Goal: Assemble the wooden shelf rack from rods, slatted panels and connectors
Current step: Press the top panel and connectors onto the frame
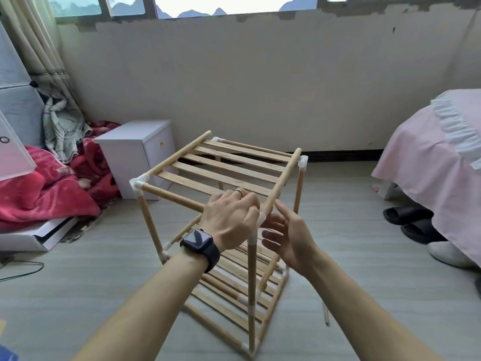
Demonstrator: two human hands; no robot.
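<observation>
The wooden shelf rack [166, 194] stands on the floor, a cube frame of rods joined by white plastic connectors. A slatted panel [229, 165] lies across its top and a second slatted panel [234, 290] sits low down. My left hand [230, 220], with a watch on the wrist, grips the near top corner where the front rod and the side rod [282, 178] meet at a white connector [261, 219], mostly hidden. My right hand [289, 235] hovers just right of that corner, fingers relaxed, holding nothing.
A white bedside cabinet [135, 149] stands behind the rack at left, next to red blankets [44, 188]. A bed with a pink cover [437, 162] fills the right side, with black slippers [408, 222] beneath. A loose rod [326, 315] lies on the floor by the rack.
</observation>
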